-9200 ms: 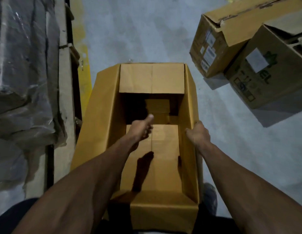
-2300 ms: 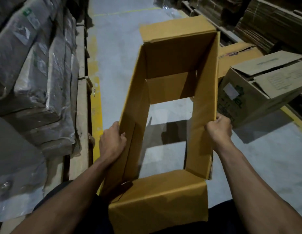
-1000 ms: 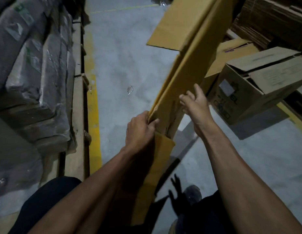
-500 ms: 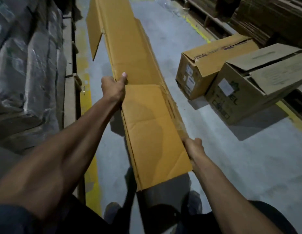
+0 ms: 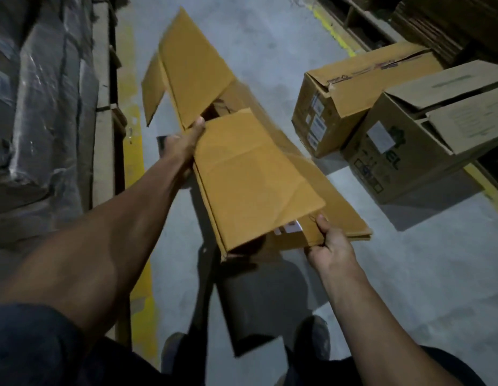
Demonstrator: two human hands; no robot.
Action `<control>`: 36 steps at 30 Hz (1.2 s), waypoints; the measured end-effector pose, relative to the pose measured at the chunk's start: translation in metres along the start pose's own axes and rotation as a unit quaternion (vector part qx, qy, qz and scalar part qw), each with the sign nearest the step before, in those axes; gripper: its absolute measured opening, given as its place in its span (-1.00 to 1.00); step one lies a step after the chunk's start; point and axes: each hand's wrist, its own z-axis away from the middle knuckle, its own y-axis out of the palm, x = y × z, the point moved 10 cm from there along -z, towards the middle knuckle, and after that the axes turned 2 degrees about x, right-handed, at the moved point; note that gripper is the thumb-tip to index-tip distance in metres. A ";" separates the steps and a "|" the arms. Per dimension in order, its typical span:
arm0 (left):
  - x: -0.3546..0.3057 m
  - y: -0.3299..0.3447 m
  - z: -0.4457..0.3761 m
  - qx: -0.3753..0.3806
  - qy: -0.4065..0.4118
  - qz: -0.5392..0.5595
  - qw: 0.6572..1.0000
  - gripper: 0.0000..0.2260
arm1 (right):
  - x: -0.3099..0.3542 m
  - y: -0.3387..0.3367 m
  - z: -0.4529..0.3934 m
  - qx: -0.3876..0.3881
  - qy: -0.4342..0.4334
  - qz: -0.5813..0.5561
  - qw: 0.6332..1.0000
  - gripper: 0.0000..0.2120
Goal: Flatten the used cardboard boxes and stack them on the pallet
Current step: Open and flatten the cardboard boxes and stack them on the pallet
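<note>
Overhead, flattened tan corrugated box [image 5: 250, 174], creased panels, left hand [image 5: 183, 143] and right hand [image 5: 329, 240] fingers grasping its edges.

Yellow floor line [image 5: 136, 168]; wrapped bundles [image 5: 41, 107] leftward

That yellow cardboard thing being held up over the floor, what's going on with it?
A person is collapsing a used cardboard box. It is nearly flat and held above the concrete floor. The left hand grips its left edge, thumb on top, and the right hand pinches the near right corner. One flap at the far end hangs loose. Two brown boxes wait unflattened on the right.
</note>
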 end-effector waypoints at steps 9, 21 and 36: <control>0.135 -0.020 0.087 0.100 -0.163 -0.101 0.976 -0.53 | -0.004 0.015 0.005 0.048 -0.026 0.074 0.996 -0.60; 0.097 -0.050 0.212 0.081 -0.140 -0.135 0.978 -0.83 | -0.008 0.024 0.037 0.069 -0.027 0.113 0.991 -0.77; 0.160 -0.008 0.227 -0.040 -0.253 0.429 0.866 -0.38 | 0.000 0.026 0.035 0.073 -0.081 0.113 0.988 -0.65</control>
